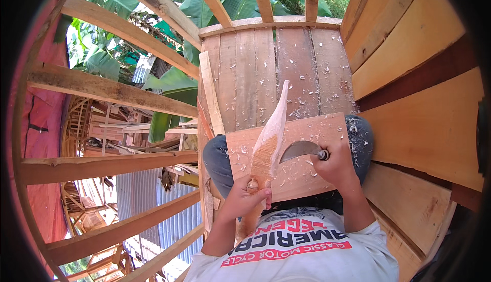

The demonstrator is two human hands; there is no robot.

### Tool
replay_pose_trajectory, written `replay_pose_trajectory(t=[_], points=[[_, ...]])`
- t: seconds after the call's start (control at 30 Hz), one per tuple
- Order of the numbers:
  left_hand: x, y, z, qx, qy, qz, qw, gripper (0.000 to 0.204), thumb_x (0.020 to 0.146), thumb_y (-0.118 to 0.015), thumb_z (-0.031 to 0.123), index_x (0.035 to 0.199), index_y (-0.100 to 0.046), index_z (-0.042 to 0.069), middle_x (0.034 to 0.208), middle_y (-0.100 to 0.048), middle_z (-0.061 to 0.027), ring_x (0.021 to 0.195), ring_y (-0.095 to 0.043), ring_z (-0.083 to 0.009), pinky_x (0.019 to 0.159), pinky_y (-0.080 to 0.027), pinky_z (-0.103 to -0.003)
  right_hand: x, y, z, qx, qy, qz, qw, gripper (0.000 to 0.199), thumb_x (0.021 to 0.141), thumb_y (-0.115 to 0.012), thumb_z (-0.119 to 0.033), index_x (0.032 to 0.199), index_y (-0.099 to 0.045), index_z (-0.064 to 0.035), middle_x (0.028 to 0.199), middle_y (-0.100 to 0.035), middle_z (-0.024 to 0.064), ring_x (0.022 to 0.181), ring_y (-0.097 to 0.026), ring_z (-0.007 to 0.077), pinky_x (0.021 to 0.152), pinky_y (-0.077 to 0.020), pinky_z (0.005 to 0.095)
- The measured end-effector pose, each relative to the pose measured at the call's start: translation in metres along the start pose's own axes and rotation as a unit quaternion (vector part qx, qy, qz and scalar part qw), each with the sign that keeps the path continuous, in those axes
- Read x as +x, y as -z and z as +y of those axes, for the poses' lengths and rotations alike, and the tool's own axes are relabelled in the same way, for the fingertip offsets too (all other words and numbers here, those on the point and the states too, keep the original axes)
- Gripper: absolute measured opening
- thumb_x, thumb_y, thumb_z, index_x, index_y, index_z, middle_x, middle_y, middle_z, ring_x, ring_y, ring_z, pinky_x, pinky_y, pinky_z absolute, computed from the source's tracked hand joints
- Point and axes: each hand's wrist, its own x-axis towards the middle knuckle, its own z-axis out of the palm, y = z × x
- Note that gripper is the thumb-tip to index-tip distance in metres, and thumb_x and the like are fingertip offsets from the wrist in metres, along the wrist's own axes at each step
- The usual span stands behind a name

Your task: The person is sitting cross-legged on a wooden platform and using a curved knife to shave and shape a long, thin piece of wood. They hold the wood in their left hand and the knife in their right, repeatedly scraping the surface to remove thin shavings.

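My left hand (249, 196) is closed around the lower part of a long piece of wood (269, 141), which tapers to a pale, thin point at its far end. Its middle is tan and rough, while the far part looks pale and shaved. In my right hand (335, 163) is the dark handle of a curved knife (300, 150). The blade points left, and its tip lies close to the right side of the wood; whether it touches I cannot tell. Beneath both lies a flat board (317, 131) across my lap, strewn with small shavings.
Ahead is a plank floor (250, 77) scattered with shavings. Wooden railing slats (112, 90) run along the left and far sides, with banana leaves (204, 8) beyond. Wide planks (424, 118) form a wall at the right. Corrugated metal sheets (153, 200) lie below the left railing.
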Motion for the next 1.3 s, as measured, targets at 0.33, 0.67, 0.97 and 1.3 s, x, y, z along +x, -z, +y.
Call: replay_pose_trajectory(t=[0.33, 0.67, 0.97, 1.3], points=[[-0.011, -0.04, 0.008, 0.29, -0.012, 0.095, 0.952, 0.031, 0.083, -0.07, 0.015, 0.099, -0.058, -0.007, 0.071, -0.065, -0.0148, 0.061, -0.065, -0.0173, 0.057, -0.049, -0.028, 0.011, 0.026, 0.007, -0.142, 0.024, 0.04, 0.989, 0.017, 0.064, -0.066, -0.022, 0.065, -0.066, -0.0046, 0.06, -0.059, 0.0171, 0.06, -0.062, 0.0345, 0.059, -0.0511, 0.0414], [-0.02, -0.051, 0.009, 0.354, -0.011, 0.049, 0.934, 0.03, 0.083, -0.069, 0.019, 0.098, -0.057, -0.005, 0.066, -0.062, -0.022, 0.057, -0.065, -0.0303, 0.052, -0.047, -0.036, 0.025, 0.038, 0.018, -0.127, -0.057, 0.136, 0.981, 0.02, 0.066, -0.065, -0.022, 0.067, -0.064, -0.0014, 0.062, -0.058, 0.02, 0.064, -0.061, 0.0381, 0.06, -0.0487, 0.0432], [-0.011, -0.038, 0.018, 0.219, 0.009, 0.126, 0.968, 0.025, 0.084, -0.069, 0.011, 0.099, -0.058, -0.004, 0.072, -0.064, -0.0114, 0.061, -0.064, -0.0173, 0.056, -0.05, -0.028, 0.038, 0.06, 0.041, -0.044, -0.052, 0.16, 0.985, 0.025, 0.074, -0.063, -0.016, 0.063, -0.054, 0.0036, 0.054, -0.047, 0.0209, 0.047, -0.047, 0.0354, 0.048, -0.0398, 0.0384], [0.017, -0.002, 0.009, 0.012, -0.006, -0.005, 1.0, 0.039, 0.086, -0.066, 0.03, 0.099, -0.052, -0.004, 0.069, -0.061, -0.0111, 0.063, -0.064, -0.0203, 0.056, -0.053, -0.031, 0.003, 0.003, 0.012, 0.1, -0.039, -0.023, 0.994, 0.019, 0.07, -0.068, -0.016, 0.065, -0.06, 0.001, 0.051, -0.047, 0.0176, 0.046, -0.053, 0.0305, 0.048, -0.0411, 0.0361]])
